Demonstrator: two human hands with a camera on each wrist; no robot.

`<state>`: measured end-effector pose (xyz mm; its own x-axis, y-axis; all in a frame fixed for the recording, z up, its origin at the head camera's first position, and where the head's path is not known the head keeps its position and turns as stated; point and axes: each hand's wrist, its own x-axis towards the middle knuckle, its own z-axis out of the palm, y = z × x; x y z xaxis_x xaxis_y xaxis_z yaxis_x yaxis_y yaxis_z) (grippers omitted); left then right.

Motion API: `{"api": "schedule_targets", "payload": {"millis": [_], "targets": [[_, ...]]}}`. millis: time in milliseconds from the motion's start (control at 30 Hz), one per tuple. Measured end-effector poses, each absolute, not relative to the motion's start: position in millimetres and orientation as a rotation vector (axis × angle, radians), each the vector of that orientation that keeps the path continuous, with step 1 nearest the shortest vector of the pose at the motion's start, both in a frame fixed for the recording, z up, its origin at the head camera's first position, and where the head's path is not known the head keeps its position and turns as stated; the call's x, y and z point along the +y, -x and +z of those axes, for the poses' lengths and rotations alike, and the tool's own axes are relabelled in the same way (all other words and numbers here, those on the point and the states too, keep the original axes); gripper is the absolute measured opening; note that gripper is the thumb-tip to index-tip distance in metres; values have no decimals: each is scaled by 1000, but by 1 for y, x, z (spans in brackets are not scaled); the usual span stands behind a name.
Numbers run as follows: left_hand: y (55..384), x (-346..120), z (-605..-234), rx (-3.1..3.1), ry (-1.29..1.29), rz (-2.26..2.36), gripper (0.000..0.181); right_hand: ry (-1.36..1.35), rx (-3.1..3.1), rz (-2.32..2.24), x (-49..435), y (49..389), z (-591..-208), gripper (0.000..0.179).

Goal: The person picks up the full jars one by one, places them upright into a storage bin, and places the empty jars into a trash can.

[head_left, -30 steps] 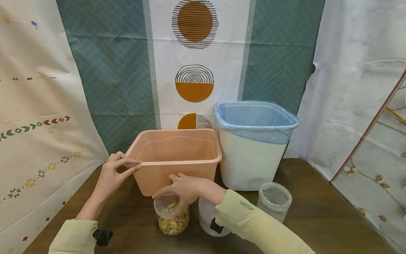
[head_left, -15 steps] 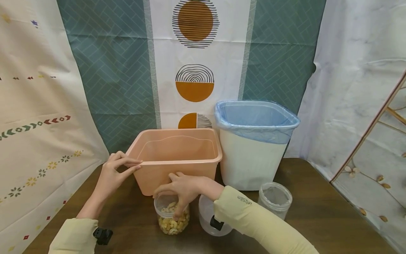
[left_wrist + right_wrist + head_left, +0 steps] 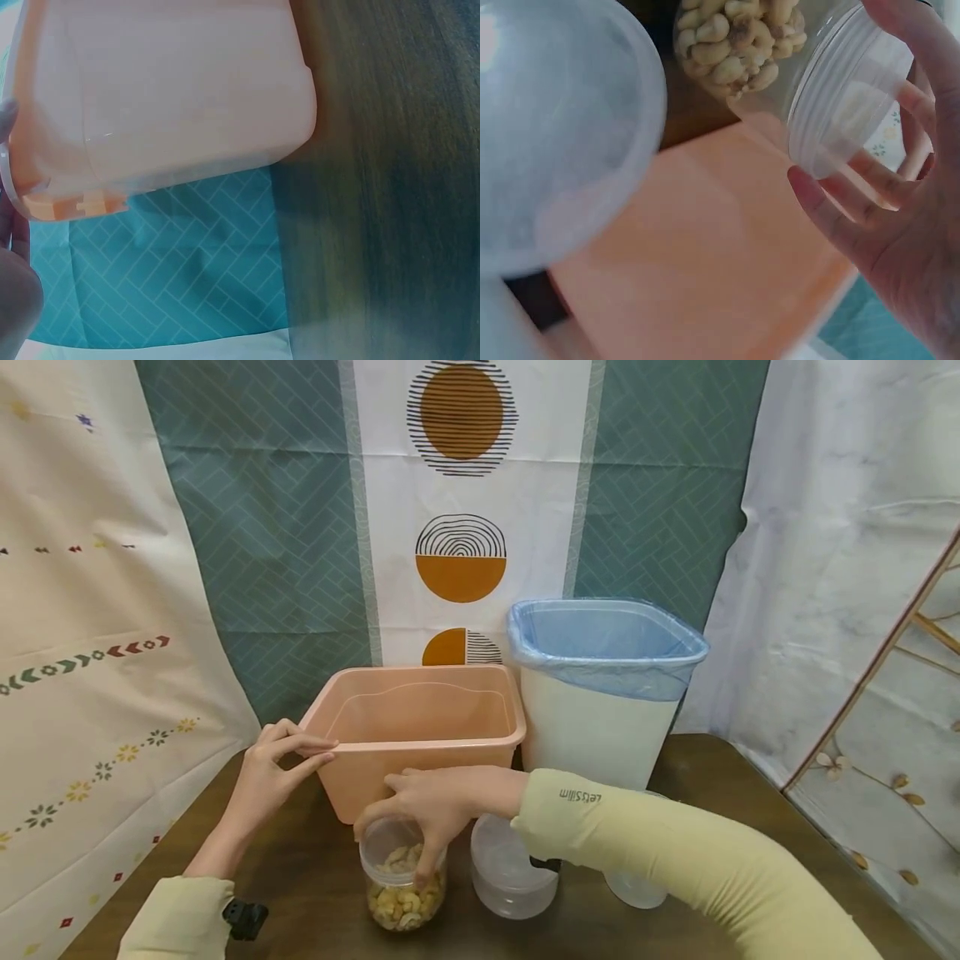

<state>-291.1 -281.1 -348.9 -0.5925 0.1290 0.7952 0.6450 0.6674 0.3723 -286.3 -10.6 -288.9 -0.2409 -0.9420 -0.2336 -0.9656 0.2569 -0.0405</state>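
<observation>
A clear plastic jar (image 3: 399,906), partly filled with cashews, stands on the dark table in front of the peach bin (image 3: 465,758). My right hand (image 3: 429,806) comes down over it from above, with thumb and fingers spread round its translucent lid (image 3: 847,97). In the right wrist view the fingertips lie along the lid's far side. At the bin's front left corner, my left hand (image 3: 272,767) pinches the rim between fingers and thumb. The left wrist view catches only part of that hand, at its left edge.
A clear round container (image 3: 513,885) stands just right of the cashew jar. Farther right, another clear jar (image 3: 636,891) is mostly behind my right sleeve. A white trash can (image 3: 600,735) with a blue liner stands beside the bin, patterned cloth behind.
The cashew jar has shifted slightly left and toward me with my right hand on it. My right forearm has swung across, covering most of the far right jar. The left hand stays put.
</observation>
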Motion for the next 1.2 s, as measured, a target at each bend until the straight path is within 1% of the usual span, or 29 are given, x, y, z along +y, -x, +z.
{"api": "schedule_targets", "payload": {"millis": [167, 367, 600, 733, 1000, 1200], "targets": [[290, -281, -348, -2108, 600, -841, 29, 1823, 2246, 176, -11, 281, -259, 88], [289, -282, -349, -2113, 590, -836, 29, 1763, 2248, 135, -5, 275, -215, 89], [288, -281, -350, -2128, 558, -830, 27, 1752, 2317, 114, 4, 279, -159, 86], [289, -280, -348, -2113, 563, -833, 27, 1684, 2362, 103, 7, 282, -134, 85], [289, -280, -347, -2114, 562, -842, 28, 1536, 2488, 152, 6, 296, -101, 83], [290, -280, -348, -2114, 564, -841, 27, 1440, 2579, 105, 8, 314, -91, 80]]}}
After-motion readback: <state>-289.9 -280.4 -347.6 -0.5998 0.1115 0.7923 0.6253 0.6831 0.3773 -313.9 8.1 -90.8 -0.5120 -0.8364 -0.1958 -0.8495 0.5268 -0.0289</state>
